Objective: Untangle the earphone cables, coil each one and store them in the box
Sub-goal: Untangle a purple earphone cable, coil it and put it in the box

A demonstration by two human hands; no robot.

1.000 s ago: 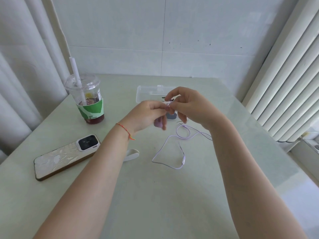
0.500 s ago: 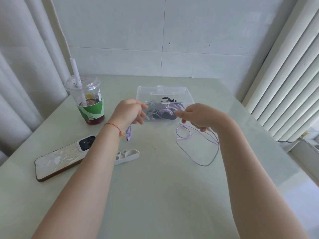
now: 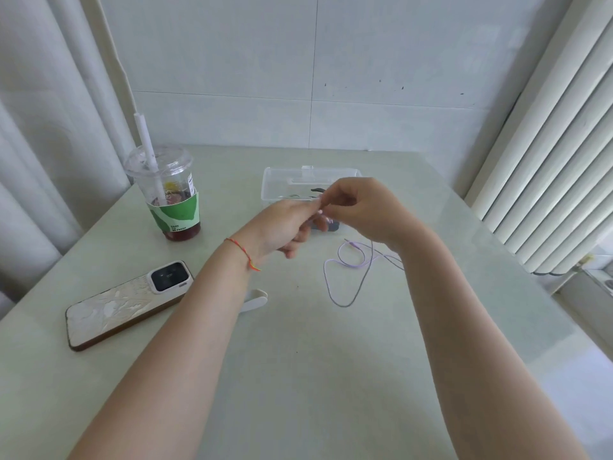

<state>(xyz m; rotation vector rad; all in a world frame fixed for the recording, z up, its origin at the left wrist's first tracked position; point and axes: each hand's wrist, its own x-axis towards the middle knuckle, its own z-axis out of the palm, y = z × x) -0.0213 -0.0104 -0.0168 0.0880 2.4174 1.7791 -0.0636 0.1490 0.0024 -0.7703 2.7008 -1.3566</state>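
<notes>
Over the table point(image 3: 298, 376), before the clear box point(image 3: 282, 180), our left hand point(image 3: 285, 227) and right hand point(image 3: 361, 210) have come back together, having been apart half a second ago; both pinch the lilac earphone cable point(image 3: 348, 277) at the fingertips. Its slack loop has shifted leftward, lying just beside our right wrist.

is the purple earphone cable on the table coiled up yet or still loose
Still loose. The thin purple earphone cable lies spread in open, uneven loops on the pale green table, one end leading up toward the hands, not wound into a coil.
</notes>
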